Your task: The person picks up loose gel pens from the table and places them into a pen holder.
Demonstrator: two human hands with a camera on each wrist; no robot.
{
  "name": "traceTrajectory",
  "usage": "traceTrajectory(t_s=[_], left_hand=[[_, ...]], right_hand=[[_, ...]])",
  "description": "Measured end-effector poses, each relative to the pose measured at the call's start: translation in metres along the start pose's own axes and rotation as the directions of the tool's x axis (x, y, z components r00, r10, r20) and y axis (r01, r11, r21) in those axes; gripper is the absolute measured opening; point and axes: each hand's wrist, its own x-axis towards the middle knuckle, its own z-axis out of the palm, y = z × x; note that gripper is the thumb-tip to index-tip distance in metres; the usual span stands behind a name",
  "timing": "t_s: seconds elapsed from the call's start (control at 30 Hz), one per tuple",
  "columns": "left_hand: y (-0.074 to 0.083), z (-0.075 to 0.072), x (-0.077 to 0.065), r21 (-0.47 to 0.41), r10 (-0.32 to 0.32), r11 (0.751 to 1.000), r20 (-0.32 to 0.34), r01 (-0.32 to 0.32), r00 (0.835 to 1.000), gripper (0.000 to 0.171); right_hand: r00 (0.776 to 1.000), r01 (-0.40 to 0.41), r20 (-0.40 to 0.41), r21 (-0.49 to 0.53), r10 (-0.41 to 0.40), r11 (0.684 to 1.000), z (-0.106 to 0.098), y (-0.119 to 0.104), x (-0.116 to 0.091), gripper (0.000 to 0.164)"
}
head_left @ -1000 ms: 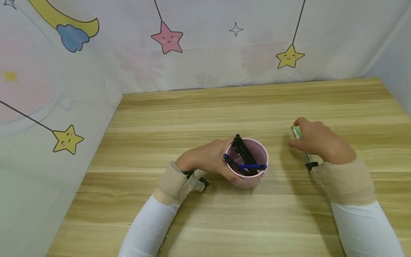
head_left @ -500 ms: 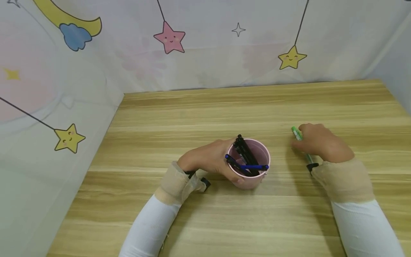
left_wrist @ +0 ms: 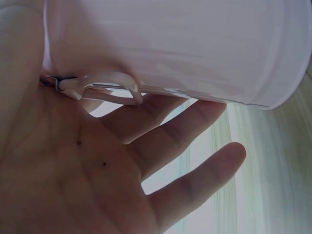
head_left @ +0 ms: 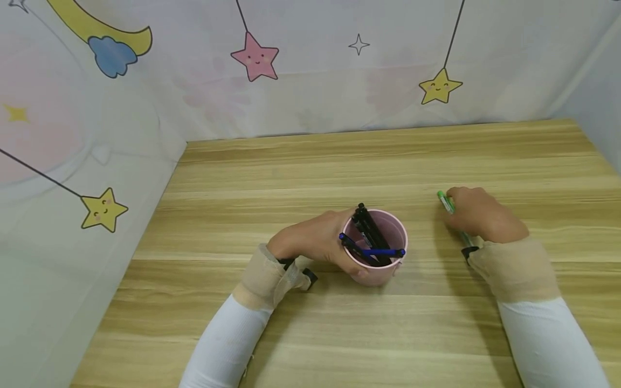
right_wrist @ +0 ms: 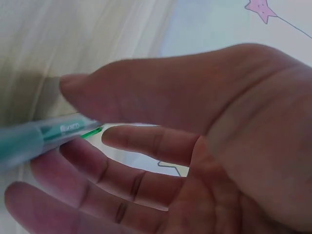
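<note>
My left hand [head_left: 317, 237] grips the side of a pink bucket-shaped cup [head_left: 375, 277] on the wooden table. Black pens [head_left: 372, 231] and a blue-and-black pen [head_left: 385, 252] lean inside it. In the left wrist view, the cup's wall [left_wrist: 170, 44] lies against the fingers, with its small handle [left_wrist: 114, 79] near the palm. To the right of the cup, my right hand [head_left: 482, 215] pinches a green pen [head_left: 443, 200] low over the table. The right wrist view shows the pen's barrel [right_wrist: 53, 132] between thumb and fingers; part of it is hidden.
The wooden table [head_left: 310, 172] runs back to a white cloth backdrop [head_left: 310, 102] printed with stars and a moon. More of the cloth stands along the left side. Small black wrist cameras sit under both bandaged wrists.
My right hand's thumb and fingers have closed in on the green pen, and the hand has shifted slightly left with it. The left hand and cup have stayed in place.
</note>
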Motion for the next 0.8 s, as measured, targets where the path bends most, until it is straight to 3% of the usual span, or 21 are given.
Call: traceTrajectory(t_s=[0.27,0.6,0.8], left_hand=[[0.0000,0.0015,-0.0001,-0.012,-0.003,1.000,-0.002,0.003,1.000,0.087],[-0.0005,0.0015,0.0006,-0.019,-0.004,1.000,0.004,0.004,1.000,0.086],[0.0004,-0.0003,0.0015,-0.027,0.012,1.000,-0.002,-0.012,1.000,0.086]], right_hand=[[0.998,-0.004,0.055,0.014,0.003,1.000,0.0024,-0.0006,0.0008,0.059],[0.992,-0.057,0.119,0.084,0.047,0.995,-0.0011,-0.0082,-0.0042,0.068],[0.993,-0.041,0.114,0.108,0.029,0.993,-0.0035,-0.0092,-0.0027,0.068]])
